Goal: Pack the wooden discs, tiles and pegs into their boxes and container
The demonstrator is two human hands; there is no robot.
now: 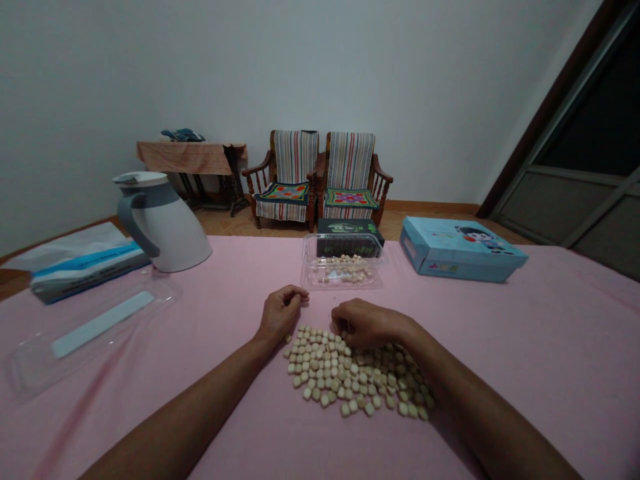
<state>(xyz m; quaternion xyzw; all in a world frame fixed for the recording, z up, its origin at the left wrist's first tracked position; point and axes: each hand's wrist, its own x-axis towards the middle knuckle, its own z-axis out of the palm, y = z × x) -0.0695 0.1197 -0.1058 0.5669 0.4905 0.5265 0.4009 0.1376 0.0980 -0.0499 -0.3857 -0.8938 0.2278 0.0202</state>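
A heap of small beige biscuit-like pieces (350, 373) lies on the pink tablecloth (525, 373), directly in front of me. My left hand (283, 313) rests at the heap's top left edge, its fingers curled, and I cannot tell whether it holds a piece. My right hand (367, 323) lies over the heap's upper part, fingertips down among the pieces and partly hiding them. Just beyond both hands stands a transparent plastic clamshell box (343, 270), with a small group of similar pieces inside.
A white-and-grey jug (163, 223) and a blue-and-white packet (87, 270) stand at the far left, with a transparent tray (95, 333) nearer. A black box (350, 233) sits behind the clamshell. A blue cartoon-printed box (460, 250) lies at the far right.
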